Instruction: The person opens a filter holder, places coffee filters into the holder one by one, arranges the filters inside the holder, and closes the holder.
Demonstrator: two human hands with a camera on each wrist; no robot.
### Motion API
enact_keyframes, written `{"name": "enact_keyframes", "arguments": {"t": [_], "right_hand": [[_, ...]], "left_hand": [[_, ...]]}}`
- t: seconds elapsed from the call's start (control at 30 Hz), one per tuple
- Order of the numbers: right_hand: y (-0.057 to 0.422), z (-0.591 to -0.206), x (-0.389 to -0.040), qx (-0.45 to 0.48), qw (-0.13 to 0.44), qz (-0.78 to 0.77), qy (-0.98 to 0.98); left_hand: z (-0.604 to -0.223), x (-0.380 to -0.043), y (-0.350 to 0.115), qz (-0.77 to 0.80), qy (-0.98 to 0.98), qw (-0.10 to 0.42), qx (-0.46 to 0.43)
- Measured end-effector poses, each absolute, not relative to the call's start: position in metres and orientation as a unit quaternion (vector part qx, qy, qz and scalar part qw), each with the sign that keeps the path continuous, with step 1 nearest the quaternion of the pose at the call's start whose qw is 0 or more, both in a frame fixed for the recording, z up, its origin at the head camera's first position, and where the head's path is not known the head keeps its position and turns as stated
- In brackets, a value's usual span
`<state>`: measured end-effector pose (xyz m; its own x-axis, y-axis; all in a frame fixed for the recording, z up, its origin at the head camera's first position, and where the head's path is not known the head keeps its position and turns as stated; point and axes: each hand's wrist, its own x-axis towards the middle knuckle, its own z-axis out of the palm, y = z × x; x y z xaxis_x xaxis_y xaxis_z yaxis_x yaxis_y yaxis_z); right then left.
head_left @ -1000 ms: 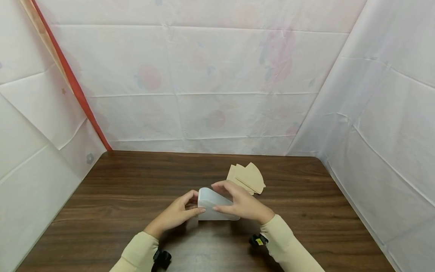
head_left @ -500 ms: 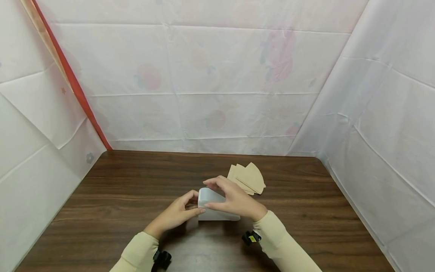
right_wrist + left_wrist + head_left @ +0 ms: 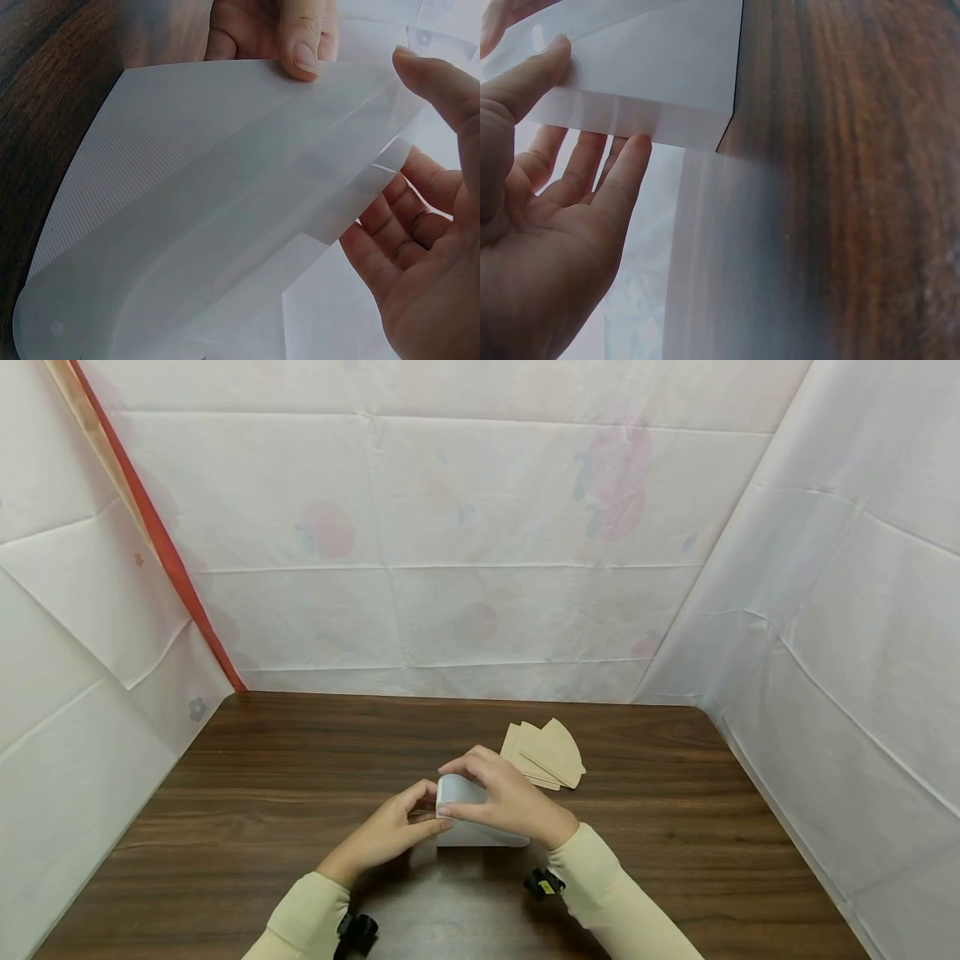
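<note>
A white wedge-shaped plastic box (image 3: 480,836) stands on the table, its tall rounded end toward the left. In the right wrist view its ribbed side (image 3: 172,112) shows, with a translucent cover (image 3: 232,210) lying along the slanted top. My left hand (image 3: 384,837) holds the tall end, thumb on the near face and fingers at the end wall. Over the top comes my right hand (image 3: 513,799), thumb on the near side and fingers on the far side, gripping the cover near the tall end. Behind it lie several tan fan-shaped coffee filter papers (image 3: 551,753), fanned out.
The dark wooden table (image 3: 285,760) runs back to a white patterned cloth (image 3: 420,610). More cloth hangs at the left and right. Black wrist cameras (image 3: 356,935) hang below both sleeves.
My right hand has slid left along the box's slanted top, up to its tall end beside the left thumb. The left hand, box and filter papers have stayed put.
</note>
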<state>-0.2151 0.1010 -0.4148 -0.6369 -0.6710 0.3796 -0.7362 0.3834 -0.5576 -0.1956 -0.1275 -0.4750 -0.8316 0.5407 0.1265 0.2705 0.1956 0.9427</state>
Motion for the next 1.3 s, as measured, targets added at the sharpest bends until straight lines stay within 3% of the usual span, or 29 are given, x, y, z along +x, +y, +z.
{"name": "enact_keyframes", "arguments": {"t": [1.3], "right_hand": [[0.116, -0.414, -0.213, 0.415, 0.080, 0.387, -0.820]], "left_hand": [[-0.477, -0.195, -0.131, 0.568, 0.773, 0.109, 0.261]]}}
